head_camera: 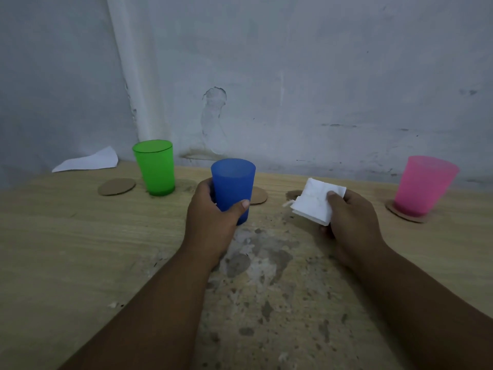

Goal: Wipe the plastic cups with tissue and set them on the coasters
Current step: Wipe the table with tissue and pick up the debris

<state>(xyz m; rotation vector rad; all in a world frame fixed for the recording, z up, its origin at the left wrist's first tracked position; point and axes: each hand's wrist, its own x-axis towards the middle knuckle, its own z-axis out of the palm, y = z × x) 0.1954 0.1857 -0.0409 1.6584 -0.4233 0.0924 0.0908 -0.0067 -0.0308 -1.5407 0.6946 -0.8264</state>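
My left hand (213, 217) grips a blue plastic cup (233, 185), upright near the table's middle. My right hand (352, 222) holds a folded white tissue (314, 201) under its thumb, a little to the right of the cup and apart from it. A cardboard coaster (259, 196) peeks out behind the blue cup. A green cup (156, 168) stands upright on the table at the back left, beside a bare coaster (116, 186). At the far right a pink cup (421, 185) stands on its coaster (405, 213).
The wooden table (80, 249) has a worn, stained patch in the middle front. A sheet of white paper (88, 161) lies at the back left against the grey wall (293, 89), which runs close behind the cups.
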